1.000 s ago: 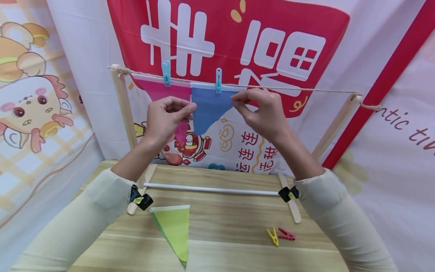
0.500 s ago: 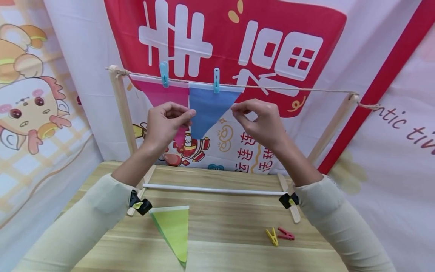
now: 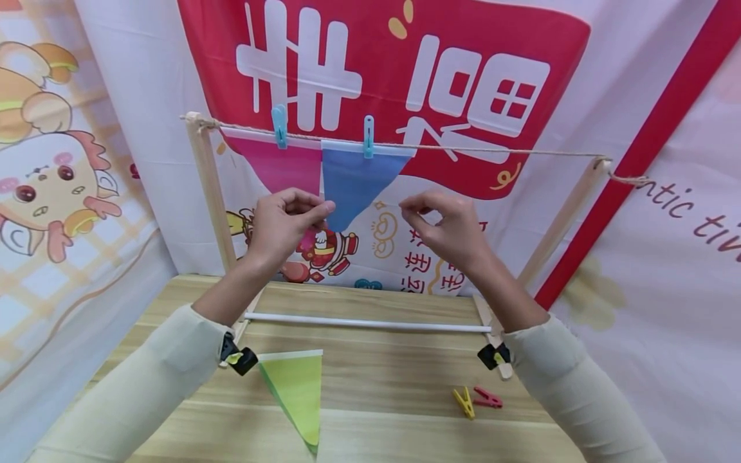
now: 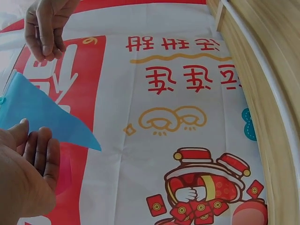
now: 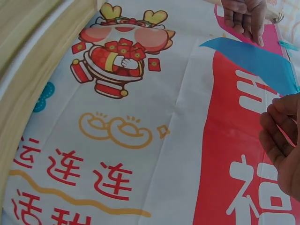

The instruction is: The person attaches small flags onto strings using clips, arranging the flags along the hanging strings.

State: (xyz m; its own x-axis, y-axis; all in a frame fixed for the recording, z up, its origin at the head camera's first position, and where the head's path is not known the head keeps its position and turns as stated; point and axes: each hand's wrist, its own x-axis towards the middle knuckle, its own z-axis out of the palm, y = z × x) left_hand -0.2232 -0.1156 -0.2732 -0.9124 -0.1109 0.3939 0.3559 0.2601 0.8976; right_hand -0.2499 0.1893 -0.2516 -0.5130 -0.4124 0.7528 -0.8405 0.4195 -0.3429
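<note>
A pink pennant [image 3: 289, 164] and a blue pennant [image 3: 361, 177] hang side by side from a twine line [image 3: 492, 150]. One light blue clothespin [image 3: 280, 125] clips the pink one, and another clothespin [image 3: 368, 136] the blue one. My left hand [image 3: 283, 225] hovers in front of the pink pennant's lower part, fingers loosely bent and holding nothing. To the right of the blue pennant and apart from it is my right hand [image 3: 448, 222], also holding nothing, its fingers relaxed. The left wrist view shows the blue pennant [image 4: 47, 112] beyond the left fingertips.
Two wooden posts [image 3: 210, 186] carry the line, with a white rod [image 3: 370, 323] joining their feet. Yellow-green pennants [image 3: 298, 392] lie stacked on the wooden table [image 3: 393, 373]. A yellow clothespin [image 3: 463, 403] and a red clothespin [image 3: 488, 398] lie at right. A printed cloth [image 3: 370, 257] hangs behind.
Both hands have moved down, away from the line. The right hand has come away from the blue pennant's right edge, and the pennants hang from the clothespins.
</note>
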